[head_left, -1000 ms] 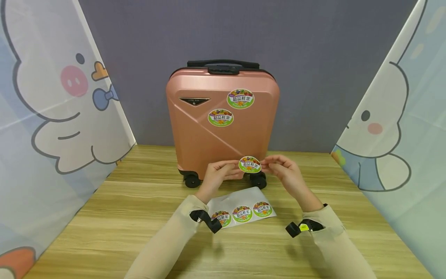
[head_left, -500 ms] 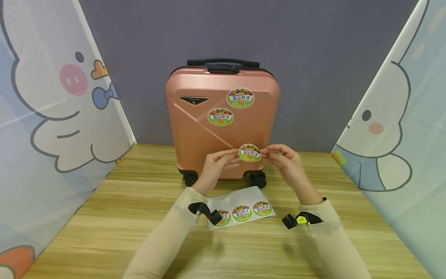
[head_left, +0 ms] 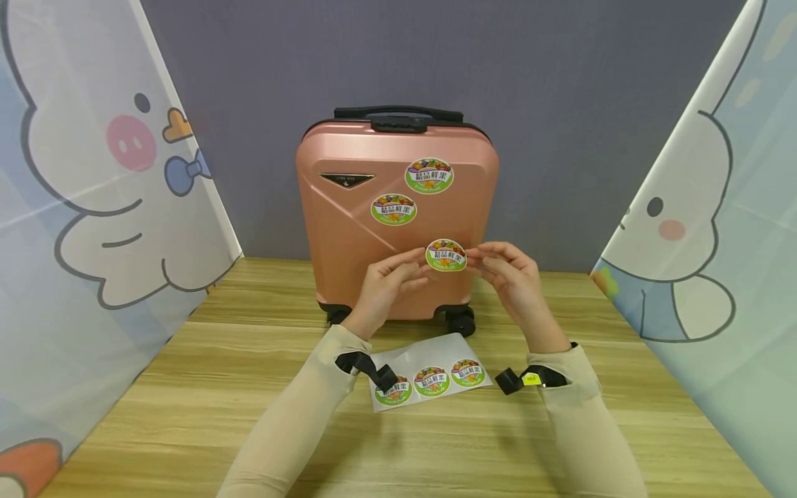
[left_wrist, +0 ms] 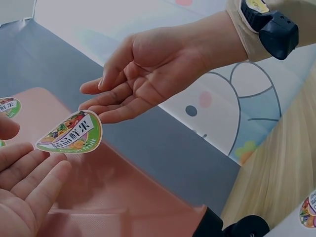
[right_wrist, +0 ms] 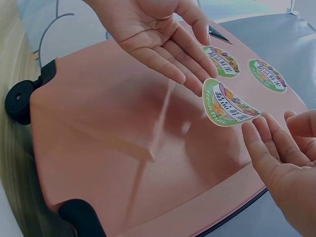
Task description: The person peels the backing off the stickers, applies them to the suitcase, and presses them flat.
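An oval fruit sticker (head_left: 445, 255) with a green lower edge is carried between both hands, in front of a pink suitcase (head_left: 336, 256). My left hand (head_left: 394, 280) touches its left end with extended fingertips. At the other end, the fingertips of my right hand (head_left: 507, 273) meet its edge. Both thumbs stand apart from the sticker, as the left wrist view shows. The sticker (right_wrist: 227, 104) bends slightly in the right wrist view, its printed face outward. Two matching stickers, an upper one (head_left: 429, 176) and a lower one (head_left: 394, 209), are on the suitcase front.
A white backing sheet (head_left: 398, 360) with three more stickers lies on the wooden table (head_left: 199, 387) below the hands. Behind the suitcase rises a grey panel (head_left: 548, 138). Cartoon-printed panels stand at the left (head_left: 93, 207) and right (head_left: 697, 228).
Both hands have risen together with the sticker, from near the suitcase's wheels to in front of its lower half. The suitcase and backing sheet have stayed in place.
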Action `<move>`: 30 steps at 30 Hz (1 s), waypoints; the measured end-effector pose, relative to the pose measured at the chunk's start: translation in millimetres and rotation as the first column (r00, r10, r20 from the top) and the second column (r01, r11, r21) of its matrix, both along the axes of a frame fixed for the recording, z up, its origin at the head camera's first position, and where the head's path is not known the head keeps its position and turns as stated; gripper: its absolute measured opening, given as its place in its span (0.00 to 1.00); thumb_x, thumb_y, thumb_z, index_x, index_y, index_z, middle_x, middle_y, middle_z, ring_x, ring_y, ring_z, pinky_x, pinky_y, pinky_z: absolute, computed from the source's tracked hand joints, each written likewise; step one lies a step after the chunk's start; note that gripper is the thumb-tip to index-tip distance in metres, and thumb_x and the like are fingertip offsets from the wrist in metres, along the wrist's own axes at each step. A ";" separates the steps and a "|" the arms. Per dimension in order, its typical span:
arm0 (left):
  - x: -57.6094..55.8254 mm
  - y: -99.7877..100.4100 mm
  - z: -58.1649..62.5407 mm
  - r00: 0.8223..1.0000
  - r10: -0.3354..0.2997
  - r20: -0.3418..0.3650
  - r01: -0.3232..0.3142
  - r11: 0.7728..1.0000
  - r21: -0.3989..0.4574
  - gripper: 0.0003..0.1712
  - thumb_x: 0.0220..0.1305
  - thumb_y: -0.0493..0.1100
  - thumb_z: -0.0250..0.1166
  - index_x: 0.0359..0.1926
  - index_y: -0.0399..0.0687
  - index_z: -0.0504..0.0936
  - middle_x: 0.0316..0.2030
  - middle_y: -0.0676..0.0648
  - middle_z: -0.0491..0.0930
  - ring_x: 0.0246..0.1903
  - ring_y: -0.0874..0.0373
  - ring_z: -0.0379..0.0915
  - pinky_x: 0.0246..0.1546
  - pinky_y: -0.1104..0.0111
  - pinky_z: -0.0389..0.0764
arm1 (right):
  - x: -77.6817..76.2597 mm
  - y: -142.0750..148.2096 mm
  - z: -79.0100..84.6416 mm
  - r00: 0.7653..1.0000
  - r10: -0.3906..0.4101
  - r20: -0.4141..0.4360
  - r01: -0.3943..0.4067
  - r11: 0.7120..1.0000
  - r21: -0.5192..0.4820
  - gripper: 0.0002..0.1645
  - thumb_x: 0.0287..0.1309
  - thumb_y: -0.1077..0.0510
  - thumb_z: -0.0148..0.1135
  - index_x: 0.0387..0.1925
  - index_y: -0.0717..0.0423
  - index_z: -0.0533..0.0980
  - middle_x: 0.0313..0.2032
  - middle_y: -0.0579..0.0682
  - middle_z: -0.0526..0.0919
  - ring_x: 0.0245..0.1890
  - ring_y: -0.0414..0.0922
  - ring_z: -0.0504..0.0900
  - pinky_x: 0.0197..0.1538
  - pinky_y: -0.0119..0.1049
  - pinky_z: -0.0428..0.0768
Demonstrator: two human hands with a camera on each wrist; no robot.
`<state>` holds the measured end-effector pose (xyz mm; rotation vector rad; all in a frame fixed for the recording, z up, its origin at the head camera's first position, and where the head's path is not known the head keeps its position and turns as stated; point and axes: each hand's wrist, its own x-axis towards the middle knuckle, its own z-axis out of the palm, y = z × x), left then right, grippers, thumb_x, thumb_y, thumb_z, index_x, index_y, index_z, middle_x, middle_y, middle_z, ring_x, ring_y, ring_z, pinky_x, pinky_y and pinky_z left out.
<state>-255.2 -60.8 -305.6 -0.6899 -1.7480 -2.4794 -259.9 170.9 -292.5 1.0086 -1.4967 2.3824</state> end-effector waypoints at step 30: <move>-5.4 7.1 14.1 0.954 -0.082 -0.288 0.108 0.991 0.075 0.40 0.64 0.25 0.49 0.75 0.37 0.48 0.69 0.28 0.60 0.67 0.34 0.60 0.62 0.52 0.72 | -9.6 -9.6 28.0 1.000 0.013 -0.011 -0.015 0.988 -0.153 0.18 0.69 0.75 0.46 0.41 0.63 0.82 0.41 0.57 0.87 0.44 0.49 0.86 0.53 0.40 0.81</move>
